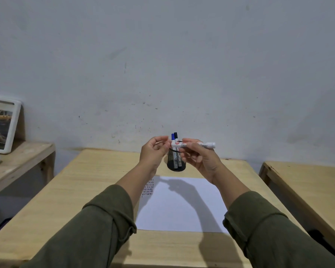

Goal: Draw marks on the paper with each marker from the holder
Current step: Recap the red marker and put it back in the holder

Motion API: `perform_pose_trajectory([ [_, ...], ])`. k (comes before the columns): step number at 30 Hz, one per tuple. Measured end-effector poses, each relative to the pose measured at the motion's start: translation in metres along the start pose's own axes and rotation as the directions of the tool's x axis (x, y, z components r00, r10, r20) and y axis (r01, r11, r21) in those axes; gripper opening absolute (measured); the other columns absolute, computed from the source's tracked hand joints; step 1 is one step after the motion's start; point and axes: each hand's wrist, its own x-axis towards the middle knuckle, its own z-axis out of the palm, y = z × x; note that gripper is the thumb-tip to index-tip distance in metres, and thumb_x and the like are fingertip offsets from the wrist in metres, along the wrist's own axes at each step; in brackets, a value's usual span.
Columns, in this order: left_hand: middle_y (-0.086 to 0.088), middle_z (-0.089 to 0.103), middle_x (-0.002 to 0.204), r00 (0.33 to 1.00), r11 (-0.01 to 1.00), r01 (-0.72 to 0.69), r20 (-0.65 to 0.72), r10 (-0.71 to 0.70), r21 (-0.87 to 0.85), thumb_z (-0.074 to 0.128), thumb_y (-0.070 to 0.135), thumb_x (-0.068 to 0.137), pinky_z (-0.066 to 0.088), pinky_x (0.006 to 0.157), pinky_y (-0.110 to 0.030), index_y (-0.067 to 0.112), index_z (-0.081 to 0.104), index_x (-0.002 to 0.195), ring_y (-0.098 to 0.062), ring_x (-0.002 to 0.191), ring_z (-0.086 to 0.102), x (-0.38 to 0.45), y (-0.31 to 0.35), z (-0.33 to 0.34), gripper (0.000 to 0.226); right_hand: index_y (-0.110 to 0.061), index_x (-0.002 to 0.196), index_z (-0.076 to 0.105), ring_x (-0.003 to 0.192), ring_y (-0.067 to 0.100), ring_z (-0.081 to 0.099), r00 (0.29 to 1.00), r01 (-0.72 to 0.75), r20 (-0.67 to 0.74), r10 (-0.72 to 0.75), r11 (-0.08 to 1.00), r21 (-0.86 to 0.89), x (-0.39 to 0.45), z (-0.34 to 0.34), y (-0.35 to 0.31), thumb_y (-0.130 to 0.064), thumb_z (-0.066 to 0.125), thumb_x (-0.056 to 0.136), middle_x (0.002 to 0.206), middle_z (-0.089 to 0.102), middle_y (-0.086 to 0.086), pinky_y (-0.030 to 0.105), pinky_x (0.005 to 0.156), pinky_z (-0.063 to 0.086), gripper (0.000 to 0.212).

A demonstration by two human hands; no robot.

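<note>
A white marker (pixel 208 145) lies level in the air, held in my right hand (pixel 200 158) above the far end of the table. My left hand (pixel 153 151) pinches its left end, where the cap sits; the cap's colour is hidden by my fingers. Right behind the hands stands a black mesh holder (pixel 176 165) with a blue-capped marker (pixel 172 136) and a black-capped marker (pixel 175 135) upright in it. A white sheet of paper (pixel 182 207) lies flat below the hands, with rows of short dark marks (pixel 148 187) near its far left corner.
The wooden table (pixel 81 190) carries the paper and holder. A second wooden table (pixel 307 182) stands to the right across a narrow gap. At left, a lower wooden bench (pixel 17 161) holds a white-framed picture (pixel 2 126) leaning against the wall.
</note>
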Motion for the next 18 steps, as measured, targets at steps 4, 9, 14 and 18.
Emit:
perform_pose_trajectory([
  [4, -0.003, 0.061, 0.096, 0.997, 0.999, 0.012, -0.074, -0.015, -0.039, 0.058, -0.004, 0.086, 0.049, 0.087, -0.021, 0.015, 0.059, 0.104, -0.019, 0.105, 0.056, 0.012, 0.005, -0.011, 0.027, -0.004, 0.106, 0.068, 0.07, 0.018, 0.067, 0.994, -0.075, 0.081, 0.075, 0.997, -0.003, -0.002, -0.007, -0.002, -0.025, 0.061, 0.077, 0.086, 0.072, 0.01, 0.024, 0.069, 0.057, 0.037],
  [9, 0.001, 0.065, 0.093, 1.0, 0.996, -0.013, -0.014, 0.014, 0.091, 0.06, -0.001, 0.086, 0.045, 0.104, -0.034, 0.022, 0.061, 0.095, -0.019, 0.109, 0.059, 0.02, 0.007, -0.011, 0.025, 0.001, 0.11, 0.062, 0.069, 0.018, 0.069, 0.989, -0.126, 0.058, 0.136, 0.981, -0.15, 0.006, -0.008, 0.005, -0.008, 0.058, 0.089, 0.084, 0.071, 0.011, 0.024, 0.067, 0.058, 0.023],
  [14, -0.006, 0.066, 0.105, 0.999, 0.976, -0.034, 0.039, 0.026, 0.216, 0.063, 0.008, 0.085, 0.046, 0.103, -0.035, 0.015, 0.061, 0.107, -0.017, 0.103, 0.062, 0.039, 0.008, 0.003, 0.023, -0.013, 0.115, 0.063, 0.071, 0.01, 0.065, 0.99, -0.129, -0.002, 0.138, 0.919, -0.372, 0.031, -0.011, 0.008, -0.007, 0.066, 0.084, 0.084, 0.069, 0.002, 0.026, 0.068, 0.05, 0.032],
  [18, -0.002, 0.067, 0.113, 0.997, 0.872, -0.024, -0.054, 0.057, 0.489, 0.06, 0.023, 0.089, 0.045, 0.095, -0.026, 0.018, 0.063, 0.113, -0.011, 0.097, 0.059, 0.067, -0.005, 0.002, 0.025, -0.023, 0.127, 0.05, 0.069, 0.009, 0.061, 0.993, -0.059, -0.121, 0.005, 0.892, -0.448, 0.062, -0.019, 0.002, -0.003, 0.065, 0.084, 0.081, 0.067, 0.005, 0.02, 0.057, 0.044, 0.05],
])
